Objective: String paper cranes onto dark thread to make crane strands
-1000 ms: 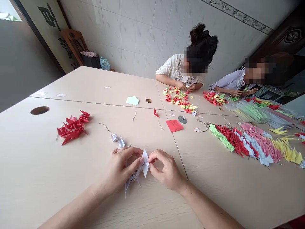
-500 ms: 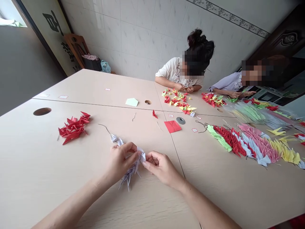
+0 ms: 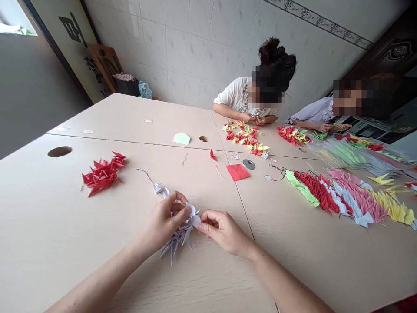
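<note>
A string of pale lavender paper cranes (image 3: 176,244) lies on the table in front of me, its dark thread trailing toward the upper left. Between thumb and fingers, my left hand (image 3: 167,221) pinches one wing of the end crane (image 3: 190,209). The opposite wing is pinched by my right hand (image 3: 224,229). Both hands are closed, and my left fingers partly hide the middle of the string. Left of it sits a bunch of red paper cranes (image 3: 103,176).
Past my hands lie a red paper square (image 3: 238,172), a metal ring (image 3: 249,164), a small red crane (image 3: 213,155) and green paper (image 3: 181,138). Coloured crane strings (image 3: 345,195) spread at the right. Two people work across the table (image 3: 81,243), which has round holes.
The end crane's wings now show wider apart and rounder between my fingertips. My left fingers have risen slightly. The whole view has shifted a little.
</note>
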`<state>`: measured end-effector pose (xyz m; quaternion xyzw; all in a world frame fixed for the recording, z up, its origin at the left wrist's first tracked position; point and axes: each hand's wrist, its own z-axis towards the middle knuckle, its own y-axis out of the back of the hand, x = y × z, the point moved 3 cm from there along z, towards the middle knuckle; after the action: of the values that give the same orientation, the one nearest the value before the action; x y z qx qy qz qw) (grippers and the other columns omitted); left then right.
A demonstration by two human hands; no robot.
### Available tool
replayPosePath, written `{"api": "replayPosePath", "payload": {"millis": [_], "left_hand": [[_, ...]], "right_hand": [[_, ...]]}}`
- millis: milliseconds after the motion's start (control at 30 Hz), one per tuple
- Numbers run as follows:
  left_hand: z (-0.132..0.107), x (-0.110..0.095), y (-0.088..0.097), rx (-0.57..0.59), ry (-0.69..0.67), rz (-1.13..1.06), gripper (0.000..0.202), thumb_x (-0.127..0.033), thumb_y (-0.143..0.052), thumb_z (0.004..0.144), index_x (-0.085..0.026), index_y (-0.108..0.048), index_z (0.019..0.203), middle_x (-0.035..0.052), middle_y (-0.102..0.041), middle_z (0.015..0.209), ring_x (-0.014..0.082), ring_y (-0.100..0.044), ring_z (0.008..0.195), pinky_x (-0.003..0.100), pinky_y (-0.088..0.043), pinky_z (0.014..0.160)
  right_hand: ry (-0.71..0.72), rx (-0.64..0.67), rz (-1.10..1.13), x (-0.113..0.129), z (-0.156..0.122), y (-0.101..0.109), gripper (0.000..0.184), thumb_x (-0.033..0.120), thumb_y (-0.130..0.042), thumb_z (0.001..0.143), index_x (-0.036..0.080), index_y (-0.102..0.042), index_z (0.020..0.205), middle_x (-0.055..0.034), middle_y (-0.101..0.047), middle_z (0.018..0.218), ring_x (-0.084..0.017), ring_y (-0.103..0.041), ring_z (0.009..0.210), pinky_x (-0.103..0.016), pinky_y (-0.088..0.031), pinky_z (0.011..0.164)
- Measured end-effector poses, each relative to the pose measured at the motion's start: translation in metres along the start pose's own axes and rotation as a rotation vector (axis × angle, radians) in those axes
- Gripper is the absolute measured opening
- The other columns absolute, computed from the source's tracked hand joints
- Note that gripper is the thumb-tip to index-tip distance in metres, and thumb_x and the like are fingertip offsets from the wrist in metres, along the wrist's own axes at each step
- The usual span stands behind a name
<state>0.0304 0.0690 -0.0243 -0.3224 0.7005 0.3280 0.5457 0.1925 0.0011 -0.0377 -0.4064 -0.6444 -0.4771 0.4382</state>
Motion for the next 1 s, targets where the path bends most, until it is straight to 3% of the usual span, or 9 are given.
{"api": "replayPosePath", "payload": {"millis": [267,367,467,700,800,867,1000], "left_hand": [[0.0,-0.002,0.001,-0.053,0.032,0.029,0.034,-0.043,-0.055,0.085,-0.024,-0.044,0.111,-0.0032,-0.063,0.066,0.0109,-0.05,0.051,0.021,-0.038,0.047],[-0.002,-0.003,0.001,-0.035,0.03,0.05,0.034,-0.043,-0.054,0.085,-0.023,-0.046,0.111,-0.0027,-0.062,0.066,0.0113,-0.05,0.051,0.022,-0.037,0.048],[-0.003,-0.005,-0.001,-0.01,-0.001,0.074,0.033,-0.04,-0.052,0.085,-0.022,-0.046,0.112,-0.002,-0.063,0.068,0.0125,-0.054,0.054,0.023,-0.039,0.05],[-0.005,-0.01,-0.005,0.022,-0.122,0.321,0.026,-0.033,-0.048,0.085,-0.022,-0.052,0.109,-0.003,-0.068,0.068,0.0122,-0.054,0.055,0.024,-0.042,0.057],[-0.006,-0.011,-0.006,0.026,-0.156,0.383,0.026,-0.034,-0.044,0.088,-0.023,-0.055,0.109,-0.0034,-0.069,0.068,0.0134,-0.057,0.058,0.028,-0.044,0.066],[-0.008,-0.013,-0.005,0.021,-0.183,0.435,0.028,-0.037,-0.039,0.092,-0.024,-0.057,0.109,-0.0032,-0.069,0.069,0.0155,-0.06,0.065,0.034,-0.043,0.08],[-0.011,-0.014,0.0,-0.003,-0.278,0.589,0.028,-0.045,-0.045,0.091,-0.028,-0.058,0.109,-0.0013,-0.072,0.089,0.022,-0.061,0.094,0.048,-0.022,0.104]], "right_hand": [[0.037,-0.017,0.134,0.009,-0.002,0.005,0.026,0.04,-0.053,0.092,0.018,-0.055,0.079,0.0007,-0.057,0.076,-0.01,-0.05,0.066,-0.024,-0.042,0.063],[0.07,-0.112,0.118,0.009,-0.002,0.007,0.015,0.034,-0.06,0.088,0.02,-0.055,0.087,0.0013,-0.057,0.082,-0.01,-0.051,0.07,-0.024,-0.043,0.065],[0.08,-0.121,0.08,0.011,-0.001,0.004,0.02,0.029,-0.066,0.084,0.022,-0.055,0.099,0.0,-0.06,0.094,-0.01,-0.053,0.072,-0.024,-0.043,0.065],[0.123,-0.116,0.094,0.016,-0.001,-0.001,0.013,0.033,-0.064,0.085,0.021,-0.061,0.087,0.0011,-0.061,0.08,-0.011,-0.052,0.07,-0.024,-0.042,0.063],[0.102,-0.115,0.118,0.014,0.0,-0.001,0.014,0.033,-0.065,0.084,0.02,-0.06,0.084,0.0016,-0.06,0.078,-0.011,-0.051,0.07,-0.025,-0.042,0.064],[0.085,-0.118,0.119,0.013,0.0,0.001,0.014,0.032,-0.065,0.084,0.02,-0.06,0.083,0.0014,-0.06,0.079,-0.011,-0.052,0.07,-0.025,-0.042,0.066],[0.068,-0.153,0.121,0.011,0.0,0.006,0.015,0.033,-0.065,0.084,0.019,-0.06,0.085,0.0007,-0.06,0.08,-0.012,-0.053,0.072,-0.026,-0.042,0.067]]}}
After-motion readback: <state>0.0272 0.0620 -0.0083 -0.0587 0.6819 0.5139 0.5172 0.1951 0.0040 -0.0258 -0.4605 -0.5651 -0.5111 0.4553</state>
